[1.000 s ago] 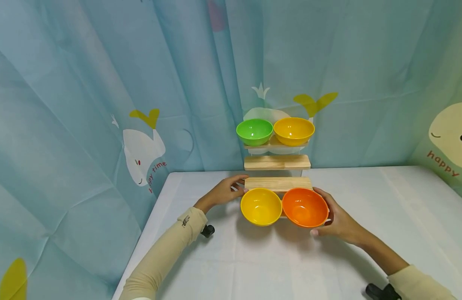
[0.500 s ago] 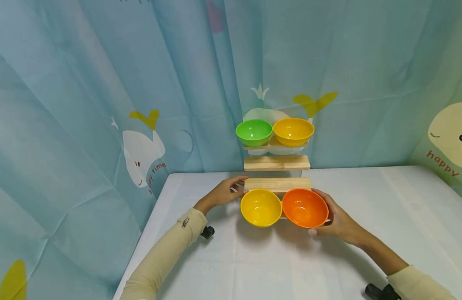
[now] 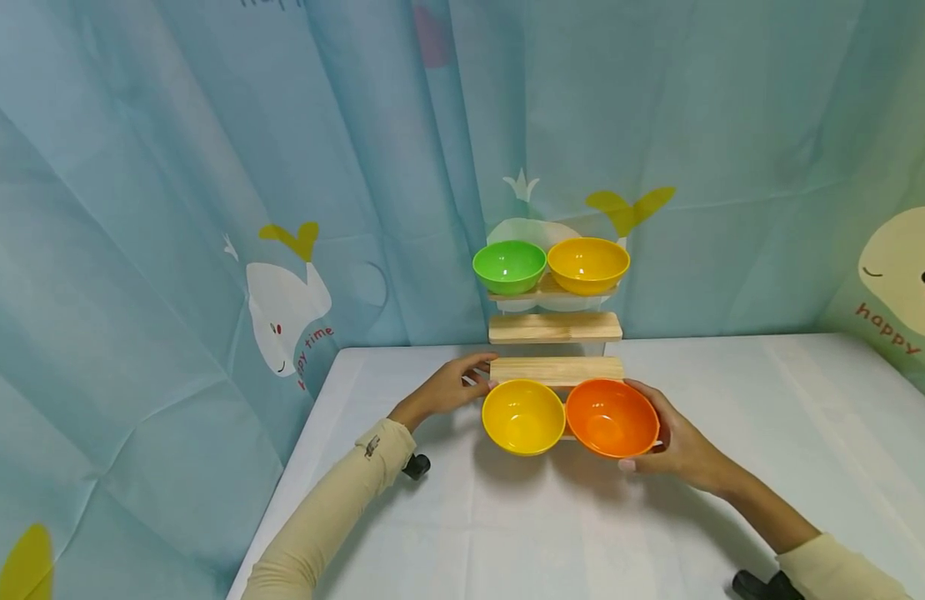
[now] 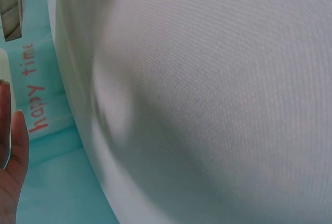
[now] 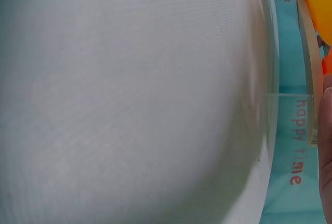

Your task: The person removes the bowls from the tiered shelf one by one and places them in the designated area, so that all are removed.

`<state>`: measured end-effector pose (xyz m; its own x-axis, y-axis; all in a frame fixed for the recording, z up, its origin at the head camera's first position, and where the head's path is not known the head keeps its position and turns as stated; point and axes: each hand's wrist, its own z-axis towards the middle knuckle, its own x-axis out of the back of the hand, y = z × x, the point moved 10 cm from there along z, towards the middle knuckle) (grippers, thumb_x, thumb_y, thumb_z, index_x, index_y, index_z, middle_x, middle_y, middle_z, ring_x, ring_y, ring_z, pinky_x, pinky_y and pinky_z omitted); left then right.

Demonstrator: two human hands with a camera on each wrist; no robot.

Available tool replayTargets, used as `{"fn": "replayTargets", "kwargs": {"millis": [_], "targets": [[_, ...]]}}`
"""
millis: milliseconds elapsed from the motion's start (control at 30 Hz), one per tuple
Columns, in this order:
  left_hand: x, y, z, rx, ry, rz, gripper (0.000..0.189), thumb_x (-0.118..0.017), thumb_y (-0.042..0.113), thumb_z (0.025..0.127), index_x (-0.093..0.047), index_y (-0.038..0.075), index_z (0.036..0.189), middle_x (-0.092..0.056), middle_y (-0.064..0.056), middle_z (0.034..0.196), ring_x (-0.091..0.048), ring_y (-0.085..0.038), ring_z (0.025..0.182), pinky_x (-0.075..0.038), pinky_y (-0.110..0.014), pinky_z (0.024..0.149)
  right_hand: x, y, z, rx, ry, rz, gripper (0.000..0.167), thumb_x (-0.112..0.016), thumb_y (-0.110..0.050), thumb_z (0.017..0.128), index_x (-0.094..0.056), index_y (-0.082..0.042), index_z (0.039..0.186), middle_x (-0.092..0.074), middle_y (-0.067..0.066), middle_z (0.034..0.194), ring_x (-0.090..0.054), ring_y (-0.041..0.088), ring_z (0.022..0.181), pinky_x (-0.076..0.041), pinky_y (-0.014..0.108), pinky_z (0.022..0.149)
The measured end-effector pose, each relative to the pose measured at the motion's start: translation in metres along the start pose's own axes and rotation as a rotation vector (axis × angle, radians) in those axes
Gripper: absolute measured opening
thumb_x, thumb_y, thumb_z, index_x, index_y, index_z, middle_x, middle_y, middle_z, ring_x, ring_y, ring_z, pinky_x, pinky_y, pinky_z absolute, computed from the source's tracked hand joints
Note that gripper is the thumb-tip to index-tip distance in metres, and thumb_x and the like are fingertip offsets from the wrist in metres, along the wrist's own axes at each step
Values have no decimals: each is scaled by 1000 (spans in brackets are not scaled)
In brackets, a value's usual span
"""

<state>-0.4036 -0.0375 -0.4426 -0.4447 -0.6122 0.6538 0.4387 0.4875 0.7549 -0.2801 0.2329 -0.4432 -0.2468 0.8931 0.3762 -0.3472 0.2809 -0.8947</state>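
A tiered stand with wooden shelves and clear side panels stands at the back of the table. On its lowest tier, a yellow bowl and an orange bowl sit side by side. My left hand holds the left end of the stand, fingertips at a shelf's edge. Curved round the right side of the orange bowl, my right hand has its thumb low in front. In the right wrist view, a thumb shows beside the shelf board. Fingers appear at the left wrist view's edge.
A green bowl and another yellow bowl rest on the top shelf. A bare wooden shelf lies below them. The white-covered table meets a blue printed curtain behind the stand.
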Motion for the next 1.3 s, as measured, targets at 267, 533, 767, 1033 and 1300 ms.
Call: {"fn": "replayTargets", "kwargs": {"millis": [267,533,767,1033,1300], "targets": [[0,0,0,0,-2,-3,56,-63,33,101,-46,17,151,-59,-10,136,-62,-22,115,-53,-37,97,0,-1,-1,7,-3,19,97,-79,2,78,-22,-5,156,-44,-17,138,-55,0,111,-60,29,78],[0,0,2,-12,-4,-11,56,-63,31,101,-46,15,151,-58,-12,136,-62,-24,116,-53,-40,97,2,-3,-1,13,9,13,95,-79,2,79,-23,-6,155,-44,-16,138,-55,-1,112,-60,28,80],[0,-1,1,-10,-4,6,56,-63,31,101,-46,16,151,-58,-11,136,-62,-22,116,-54,-36,96,7,-4,-4,6,20,-2,95,-79,2,80,-22,-8,156,-43,-15,138,-56,-2,111,-61,27,79],[0,-1,1,-9,-10,6,55,-61,32,101,-46,17,151,-58,-11,137,-62,-22,116,-54,-35,96,11,-11,-10,20,30,-2,95,-78,5,79,-23,-6,155,-44,-14,139,-54,-1,113,-59,25,81],[1,-1,1,-2,-17,15,56,-61,34,101,-45,18,152,-57,-10,138,-61,-22,118,-53,-35,97,12,-21,-13,29,21,28,96,-77,8,79,-22,-7,156,-43,-12,140,-54,-1,115,-59,24,82]]}}
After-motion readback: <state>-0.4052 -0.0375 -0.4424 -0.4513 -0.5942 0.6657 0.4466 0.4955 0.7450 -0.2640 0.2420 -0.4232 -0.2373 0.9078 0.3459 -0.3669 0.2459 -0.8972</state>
